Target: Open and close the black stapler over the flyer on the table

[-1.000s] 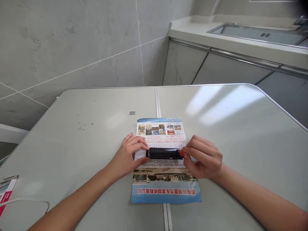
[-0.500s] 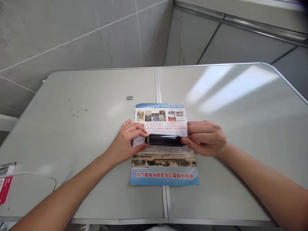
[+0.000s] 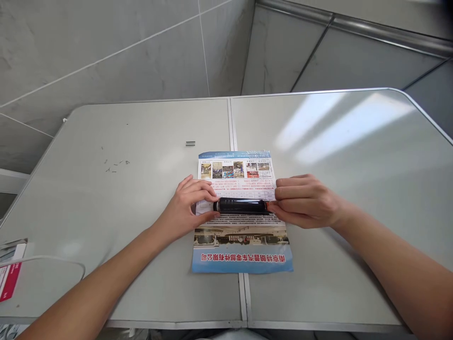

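A black cylinder (image 3: 242,206), smooth and shiny like a stapler or flashlight body, lies level across a printed leaflet (image 3: 240,264). My left hand (image 3: 193,203) grips its left end between thumb and fingers. At the other end, my right hand (image 3: 304,200) pinches the tip with thumb and curled fingers, where a bit of red-orange shows. The exact kind of the cylinder cannot be made out, and its right tip is partly covered by my fingers. The leaflet lies flat beneath, with photos, a blue band and red lettering upside down to me.
A small strip of staples (image 3: 190,143) lies beyond the leaflet. Dark loose bits (image 3: 116,165) are scattered at the left of the white table (image 3: 148,132). A red-and-white box (image 3: 12,278) and a white cable (image 3: 53,257) sit at the near left. Tiled walls stand behind.
My right hand has turned slightly at the cylinder's right end, its fingers covering more of the red-orange part. My left hand and the leaflet stay put.
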`<state>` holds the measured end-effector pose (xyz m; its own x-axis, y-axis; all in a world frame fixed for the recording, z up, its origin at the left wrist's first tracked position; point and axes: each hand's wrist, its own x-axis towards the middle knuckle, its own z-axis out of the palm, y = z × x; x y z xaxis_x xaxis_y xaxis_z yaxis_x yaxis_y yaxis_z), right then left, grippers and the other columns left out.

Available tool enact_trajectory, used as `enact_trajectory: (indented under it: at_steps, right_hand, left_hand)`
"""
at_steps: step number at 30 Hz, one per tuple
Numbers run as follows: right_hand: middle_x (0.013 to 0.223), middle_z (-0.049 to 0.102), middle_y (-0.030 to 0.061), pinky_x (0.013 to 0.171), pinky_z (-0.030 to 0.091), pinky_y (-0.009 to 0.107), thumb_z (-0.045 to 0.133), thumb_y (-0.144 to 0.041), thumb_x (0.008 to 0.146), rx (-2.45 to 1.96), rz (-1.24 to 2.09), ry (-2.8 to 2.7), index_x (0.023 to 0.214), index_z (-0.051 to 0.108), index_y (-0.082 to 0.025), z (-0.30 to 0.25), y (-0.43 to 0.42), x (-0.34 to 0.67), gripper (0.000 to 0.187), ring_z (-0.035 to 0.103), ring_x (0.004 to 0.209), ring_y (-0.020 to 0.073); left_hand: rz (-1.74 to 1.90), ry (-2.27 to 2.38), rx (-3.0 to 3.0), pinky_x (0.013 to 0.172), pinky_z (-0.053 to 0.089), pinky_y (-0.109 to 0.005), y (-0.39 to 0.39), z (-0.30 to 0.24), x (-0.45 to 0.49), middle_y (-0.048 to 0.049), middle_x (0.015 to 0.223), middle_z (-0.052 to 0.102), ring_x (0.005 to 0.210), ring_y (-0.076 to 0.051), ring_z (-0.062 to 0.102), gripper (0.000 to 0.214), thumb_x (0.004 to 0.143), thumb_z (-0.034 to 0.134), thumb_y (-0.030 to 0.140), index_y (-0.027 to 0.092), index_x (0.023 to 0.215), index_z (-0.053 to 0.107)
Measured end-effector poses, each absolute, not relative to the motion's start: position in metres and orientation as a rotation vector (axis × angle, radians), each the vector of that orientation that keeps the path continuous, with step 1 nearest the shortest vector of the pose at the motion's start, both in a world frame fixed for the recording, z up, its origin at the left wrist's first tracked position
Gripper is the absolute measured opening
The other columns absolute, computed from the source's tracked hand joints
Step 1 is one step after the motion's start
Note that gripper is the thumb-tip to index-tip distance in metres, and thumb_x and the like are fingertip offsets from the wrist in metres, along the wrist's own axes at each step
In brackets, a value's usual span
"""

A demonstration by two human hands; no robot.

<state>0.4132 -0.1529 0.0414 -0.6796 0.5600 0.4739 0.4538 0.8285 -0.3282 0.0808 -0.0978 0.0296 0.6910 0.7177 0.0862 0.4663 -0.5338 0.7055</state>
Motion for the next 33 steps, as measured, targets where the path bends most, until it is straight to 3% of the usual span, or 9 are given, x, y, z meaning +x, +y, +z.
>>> enact_trajectory:
  at_steps: [6, 10, 13, 15, 18, 21, 25, 29, 33]
  right_hand:
    - [0.063, 0.051, -0.0014, 0.056, 0.033, 0.034, 0.063, -0.012, 0.098, -0.747, 0.241, -2.334, 0.065, 0.049, -0.023, 0.038, -0.155, 0.411, 0.037, 0.047, 0.059, 0.0148]
    - [0.077, 0.064, 0.0024, 0.060, 0.044, 0.034, 0.070, -0.024, 0.096, -0.850, 0.264, -2.093, 0.090, 0.066, -0.024, 0.035, -0.157, 0.396, 0.008, 0.056, 0.068, 0.0179]
    - [0.107, 0.070, 0.0114, 0.079, 0.054, 0.042, 0.075, -0.044, 0.092, -0.989, 0.359, -2.111, 0.120, 0.065, -0.021, 0.034, -0.160, 0.380, 0.038, 0.065, 0.095, 0.0265]
    - [0.110, 0.071, 0.0120, 0.081, 0.055, 0.042, 0.073, -0.041, 0.094, -1.041, 0.393, -2.194, 0.127, 0.062, -0.020, 0.031, -0.162, 0.371, 0.040, 0.065, 0.098, 0.0267]
    - [0.092, 0.070, 0.0063, 0.067, 0.052, 0.034, 0.067, -0.027, 0.097, -1.053, 0.403, -2.220, 0.118, 0.064, -0.021, 0.029, -0.166, 0.364, 0.023, 0.063, 0.081, 0.0207]
    - [0.087, 0.068, 0.0058, 0.063, 0.051, 0.033, 0.071, -0.023, 0.093, -1.063, 0.328, -2.063, 0.115, 0.065, -0.020, 0.030, -0.168, 0.364, 0.023, 0.061, 0.076, 0.0192]
    - [0.092, 0.072, 0.0090, 0.064, 0.055, 0.036, 0.071, -0.016, 0.090, -0.964, -0.146, -2.024, 0.124, 0.067, -0.019, 0.039, -0.174, 0.368, 0.034, 0.063, 0.077, 0.0209]
    - [0.088, 0.077, 0.0030, 0.058, 0.052, 0.034, 0.073, -0.010, 0.088, -0.730, -0.638, -2.236, 0.107, 0.077, -0.026, 0.050, -0.181, 0.366, 0.025, 0.063, 0.073, 0.0182]
    - [0.093, 0.079, -0.0028, 0.053, 0.045, 0.032, 0.077, -0.010, 0.086, -0.525, -0.695, -2.304, 0.099, 0.081, -0.032, 0.052, -0.181, 0.362, 0.026, 0.059, 0.075, 0.0150]
  left_hand:
    - [0.480, 0.897, 2.244, 0.128, 0.020, -0.058, -0.098, 0.030, 0.081, -0.0008, 0.111, 0.074, 0.113, -0.022, 0.067, 0.019, 0.083, 0.085, 0.035, 0.024, 0.089, 0.070]
    - [0.497, 0.887, 2.275, 0.127, 0.023, -0.058, -0.098, 0.029, 0.082, -0.0013, 0.110, 0.074, 0.111, -0.022, 0.067, 0.021, 0.082, 0.085, 0.035, 0.023, 0.088, 0.069]
    - [0.495, 0.875, 2.289, 0.126, 0.024, -0.057, -0.098, 0.028, 0.082, -0.0021, 0.109, 0.075, 0.112, -0.024, 0.067, 0.022, 0.082, 0.085, 0.036, 0.023, 0.089, 0.069]
    - [0.477, 0.867, 2.291, 0.126, 0.023, -0.058, -0.097, 0.028, 0.082, -0.0016, 0.109, 0.075, 0.113, -0.024, 0.067, 0.022, 0.083, 0.084, 0.037, 0.025, 0.093, 0.069]
    - [0.509, 0.904, 2.221, 0.125, 0.029, -0.060, -0.098, 0.031, 0.080, -0.0028, 0.116, 0.074, 0.118, -0.027, 0.065, 0.044, 0.078, 0.089, 0.043, 0.028, 0.113, 0.068]
    - [0.734, 0.990, 2.042, 0.117, 0.044, -0.054, -0.101, 0.035, 0.077, -0.0081, 0.129, 0.068, 0.127, -0.031, 0.061, 0.071, 0.068, 0.094, 0.049, 0.029, 0.128, 0.062]
    - [0.922, 0.899, 1.566, 0.106, 0.056, -0.047, -0.105, 0.037, 0.078, -0.0111, 0.134, 0.063, 0.120, -0.028, 0.068, 0.056, 0.082, 0.086, 0.046, 0.027, 0.127, 0.059]
    - [0.683, 0.755, 1.195, 0.101, 0.060, -0.043, -0.105, 0.036, 0.080, -0.0168, 0.142, 0.060, 0.119, -0.029, 0.071, 0.056, 0.085, 0.085, 0.045, 0.021, 0.129, 0.060]
    - [0.481, 0.648, 1.041, 0.100, 0.061, -0.044, -0.102, 0.038, 0.080, -0.0184, 0.127, 0.072, 0.111, -0.030, 0.075, 0.050, 0.085, 0.086, 0.038, 0.017, 0.125, 0.065]
